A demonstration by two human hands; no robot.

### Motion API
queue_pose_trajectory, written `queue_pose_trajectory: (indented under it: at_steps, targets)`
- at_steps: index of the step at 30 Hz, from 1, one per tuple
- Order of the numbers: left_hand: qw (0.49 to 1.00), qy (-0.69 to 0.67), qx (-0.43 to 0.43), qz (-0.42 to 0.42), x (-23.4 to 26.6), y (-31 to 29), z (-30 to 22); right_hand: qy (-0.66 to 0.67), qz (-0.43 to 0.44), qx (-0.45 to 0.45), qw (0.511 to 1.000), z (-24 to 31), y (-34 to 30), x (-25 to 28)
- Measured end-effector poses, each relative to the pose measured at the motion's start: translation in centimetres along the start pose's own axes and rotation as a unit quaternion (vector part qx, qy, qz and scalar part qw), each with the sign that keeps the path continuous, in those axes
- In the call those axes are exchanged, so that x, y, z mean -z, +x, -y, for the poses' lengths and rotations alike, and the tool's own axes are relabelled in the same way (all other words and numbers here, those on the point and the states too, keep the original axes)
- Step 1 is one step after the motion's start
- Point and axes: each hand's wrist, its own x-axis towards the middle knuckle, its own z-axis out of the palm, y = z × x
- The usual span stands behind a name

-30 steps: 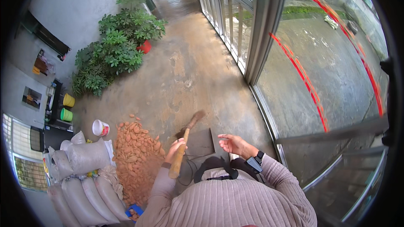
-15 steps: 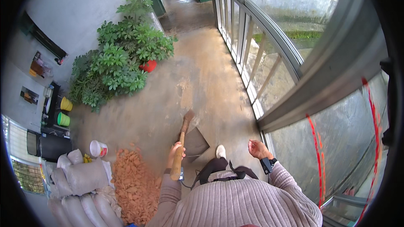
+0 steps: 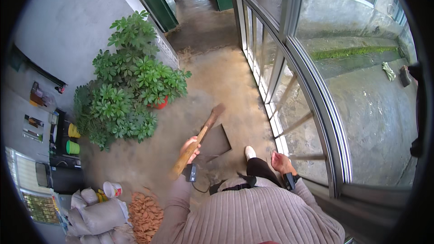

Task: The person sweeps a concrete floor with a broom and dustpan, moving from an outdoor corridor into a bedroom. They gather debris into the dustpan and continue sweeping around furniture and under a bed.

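Observation:
My left hand (image 3: 190, 149) is closed round a thick wooden handle (image 3: 185, 158) that slants forward and to the right. At its far end the handle runs into a darker brown head (image 3: 219, 109), too blurred to make out. A dark grey square plate (image 3: 216, 143) shows just right of the handle, over the floor; I cannot tell whether the two are joined. My right hand (image 3: 282, 162) hangs at my side near the window frame, its fingers loosely bent and nothing visible in them.
A leafy green plant (image 3: 126, 86) in a red pot (image 3: 159, 103) stands ahead on the left. Glazed metal-framed windows (image 3: 312, 95) line the right side. Lower left are stuffed sacks (image 3: 101, 214), a heap of orange-brown pieces (image 3: 144, 217) and a white bucket (image 3: 112, 190). A doorway lies ahead.
I have moved forward; the plant is nearer and the heap and sacks slip toward the lower edge. The wooden handle now leans further right. My right hand has lowered slightly.

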Motion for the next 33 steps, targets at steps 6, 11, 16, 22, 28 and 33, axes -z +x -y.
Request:
queue_pose_trajectory:
  at_steps: [6,11,16,22,28,33]
  targets:
    - [0.996,-0.073,-0.032,0.037,-7.5,11.4,-12.9,-0.140,0.105,-0.061,0.983,7.1,10.6,-22.8]
    - [0.993,-0.093,-0.042,0.062,-12.1,24.2,-21.5,-0.146,0.147,-0.061,0.976,13.1,20.6,-37.6]
    - [0.995,-0.063,-0.026,0.076,-15.9,37.5,-30.9,-0.110,0.086,-0.031,0.990,18.8,27.8,-47.8]
    - [0.996,-0.025,-0.042,0.076,-20.2,51.3,-42.7,-0.058,0.060,-0.014,0.996,26.0,34.4,-58.1]
    - [0.997,-0.009,-0.040,0.068,-21.7,66.8,-53.5,-0.014,0.035,-0.032,0.999,32.0,47.9,-69.7]
    - [0.992,-0.012,-0.120,0.031,-24.5,76.3,-64.3,-0.045,0.056,-0.060,0.996,36.7,58.1,-87.1]
